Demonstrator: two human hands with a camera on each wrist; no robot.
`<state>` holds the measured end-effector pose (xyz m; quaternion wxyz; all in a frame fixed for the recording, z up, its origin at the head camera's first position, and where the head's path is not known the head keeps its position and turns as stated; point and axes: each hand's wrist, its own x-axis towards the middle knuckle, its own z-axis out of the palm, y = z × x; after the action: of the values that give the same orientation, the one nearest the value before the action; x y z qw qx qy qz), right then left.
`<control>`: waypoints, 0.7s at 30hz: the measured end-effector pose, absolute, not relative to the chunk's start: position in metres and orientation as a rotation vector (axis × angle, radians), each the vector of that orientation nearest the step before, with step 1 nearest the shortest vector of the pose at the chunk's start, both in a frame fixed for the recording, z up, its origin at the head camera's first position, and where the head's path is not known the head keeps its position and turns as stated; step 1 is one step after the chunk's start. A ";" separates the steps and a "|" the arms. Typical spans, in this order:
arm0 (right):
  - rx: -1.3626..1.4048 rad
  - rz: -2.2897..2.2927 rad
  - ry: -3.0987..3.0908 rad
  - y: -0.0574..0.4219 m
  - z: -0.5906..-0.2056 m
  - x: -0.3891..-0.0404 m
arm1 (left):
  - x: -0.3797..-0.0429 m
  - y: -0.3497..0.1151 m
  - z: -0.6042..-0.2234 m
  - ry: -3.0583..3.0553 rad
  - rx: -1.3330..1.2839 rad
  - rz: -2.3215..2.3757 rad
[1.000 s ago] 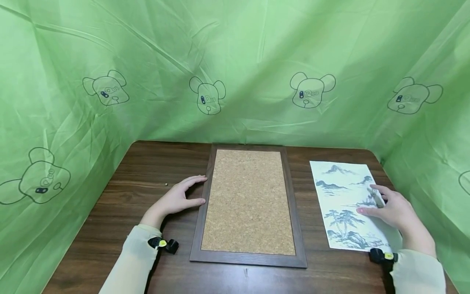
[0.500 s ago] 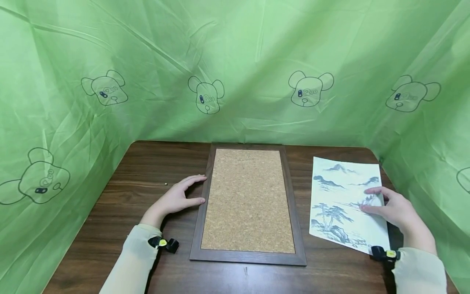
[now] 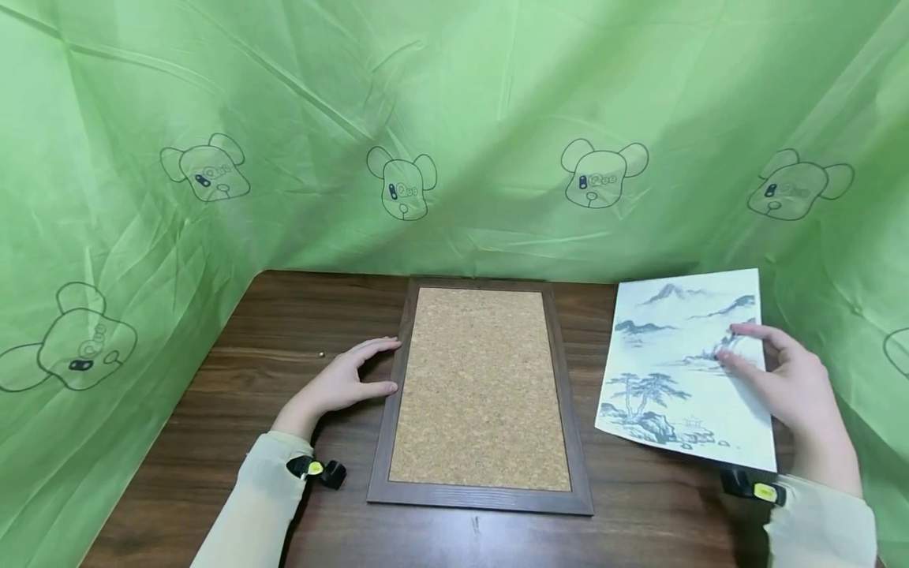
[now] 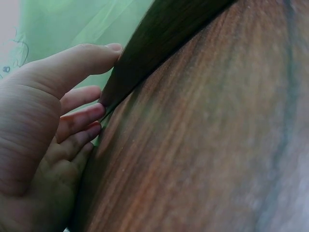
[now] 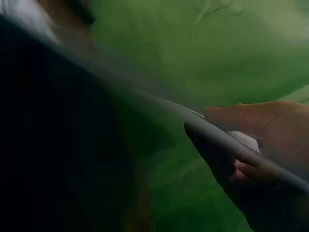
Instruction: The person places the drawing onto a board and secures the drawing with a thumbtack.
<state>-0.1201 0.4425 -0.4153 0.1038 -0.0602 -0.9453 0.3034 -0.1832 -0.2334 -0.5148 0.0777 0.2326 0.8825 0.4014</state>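
Note:
Lying upright on the table, a corkboard [image 3: 484,386] in a dark brown wooden frame sits in the middle of the head view. My left hand [image 3: 337,384] rests its fingertips and thumb on the frame's left side, fingers loosely extended; the left wrist view shows them touching the frame edge [image 4: 154,43]. To the right, a white sheet printed with a blue-grey landscape of mountains and pine trees [image 3: 660,355] is raised off the table. My right hand [image 3: 795,383] pinches its right edge, thumb and index finger on the printed face, other fingers behind it.
A brown wood-grain table [image 3: 248,379] lies underneath. Green cloth with printed bear heads [image 3: 483,95] hangs around its back and sides. A tiny round speck [image 3: 322,355] lies left of the corkboard. Both wrists carry small black cameras [image 3: 319,471].
My right hand has lifted the printed sheet from the table, up and slightly rightward, tilting its top edge. My left hand and the corkboard stay in place.

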 end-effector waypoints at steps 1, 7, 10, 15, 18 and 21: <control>-0.177 0.899 -2.754 0.438 -0.409 -0.120 | -0.183 -0.233 -0.514 2.642 0.696 1.203; -0.159 1.050 -2.588 0.401 -0.378 -0.127 | -0.183 -0.233 -0.513 2.648 0.693 1.183; -0.129 1.168 -2.536 0.381 -0.372 -0.136 | -0.183 -0.233 -0.513 2.648 0.691 1.188; -0.114 1.402 -2.470 0.344 -0.372 -0.151 | -0.182 -0.233 -0.511 2.638 0.683 1.201; -0.118 1.575 -2.399 0.324 -0.375 -0.158 | -0.181 -0.233 -0.512 2.639 0.684 1.203; -0.086 1.704 -2.327 0.306 -0.378 -0.163 | -0.181 -0.234 -0.513 2.647 0.693 1.199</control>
<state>-0.1629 0.3056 -0.3779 0.1278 -0.0294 -0.7999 0.5856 -0.1815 -0.2337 -0.5133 0.0769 0.2314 0.8834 0.4001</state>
